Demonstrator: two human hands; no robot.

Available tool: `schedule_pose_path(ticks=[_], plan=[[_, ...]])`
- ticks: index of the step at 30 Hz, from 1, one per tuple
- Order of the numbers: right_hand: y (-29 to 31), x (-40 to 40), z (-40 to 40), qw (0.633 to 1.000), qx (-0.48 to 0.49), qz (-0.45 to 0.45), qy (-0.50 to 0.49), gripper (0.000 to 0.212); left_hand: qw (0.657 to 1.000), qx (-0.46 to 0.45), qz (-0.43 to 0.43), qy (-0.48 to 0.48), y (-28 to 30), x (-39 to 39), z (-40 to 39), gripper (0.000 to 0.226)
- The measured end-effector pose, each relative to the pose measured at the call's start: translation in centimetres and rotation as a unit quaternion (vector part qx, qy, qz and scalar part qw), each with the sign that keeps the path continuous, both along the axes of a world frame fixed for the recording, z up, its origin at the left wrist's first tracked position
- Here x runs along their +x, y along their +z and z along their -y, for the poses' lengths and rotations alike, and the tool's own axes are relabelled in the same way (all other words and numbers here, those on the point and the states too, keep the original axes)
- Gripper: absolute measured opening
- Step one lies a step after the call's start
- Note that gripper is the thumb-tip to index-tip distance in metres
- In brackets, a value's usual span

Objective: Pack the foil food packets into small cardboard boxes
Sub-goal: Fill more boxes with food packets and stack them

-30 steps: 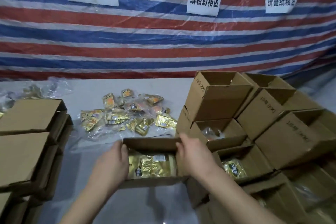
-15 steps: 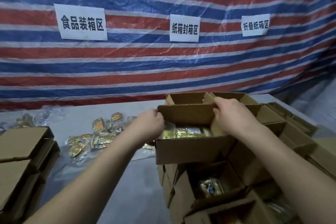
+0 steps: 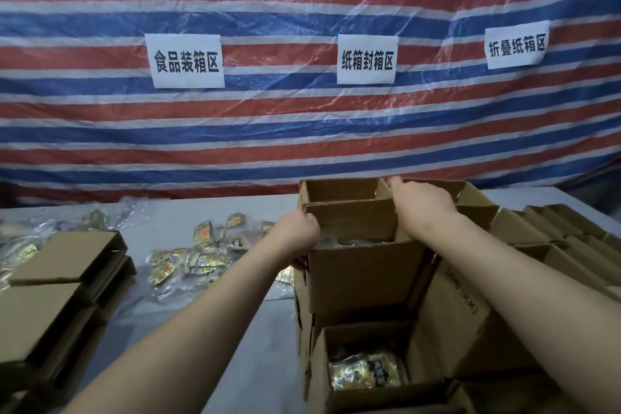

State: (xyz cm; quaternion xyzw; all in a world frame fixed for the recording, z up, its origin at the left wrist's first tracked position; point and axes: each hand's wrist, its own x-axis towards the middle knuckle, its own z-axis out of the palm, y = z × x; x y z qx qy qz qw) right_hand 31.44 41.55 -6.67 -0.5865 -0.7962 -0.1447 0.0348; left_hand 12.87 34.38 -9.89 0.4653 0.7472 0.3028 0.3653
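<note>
Now both hands — left hand [image 3: 297, 232] and right hand [image 3: 421, 203] curled round the sides of the filled cardboard box [image 3: 361, 274] — seat it atop the stacked boxes [image 3: 379, 380]; next likely needs letting go and fetching foil packets [image 3: 188, 259].

We couldn't see our left hand's [image 3: 295, 232] fingertips, tucked behind the held box [image 3: 361, 274]. Its contents were mostly hidden by the near wall, just a dim blur inside. Flat boxes [image 3: 50, 299] at left were cut off by the frame edge. Print on loose packets [image 3: 181, 260] was too small to read.
</note>
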Motion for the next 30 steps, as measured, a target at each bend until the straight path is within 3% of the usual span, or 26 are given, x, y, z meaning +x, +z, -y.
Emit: schedule_pose_path(ticks=[4,12,14,18,27,30], plan=[[-0.4,0.3,-0.8,1.000,0.001,0.015,0.010,0.066,1.000,-0.021,-0.010,-0.010,-0.1,0.2,-0.5,0.034],[-0.6,-0.1,-1.1,0.998,0.005,0.058,0.005,0.075,0.999,-0.027,-0.035,0.003,-0.5,-0.6,-0.5,0.061],[-0.6,-0.3,-0.9,0.998,0.008,0.060,-0.001,0.067,0.999,-0.030,-0.034,0.002,-0.5,-0.8,-0.3,0.063],[-0.6,-0.6,-0.5,0.998,0.020,0.054,-0.010,0.025,0.999,-0.036,-0.037,-0.003,-0.7,-1.0,-0.2,0.060],[0.3,-1.8,0.2,0.998,0.031,0.047,-0.012,0.034,0.998,-0.014,-0.002,-0.053,-1.5,-2.4,0.6,0.066],[1.2,-2.8,0.9,0.999,0.022,0.037,-0.032,0.023,0.998,0.003,0.013,-0.065,-1.7,-4.2,2.0,0.066]])
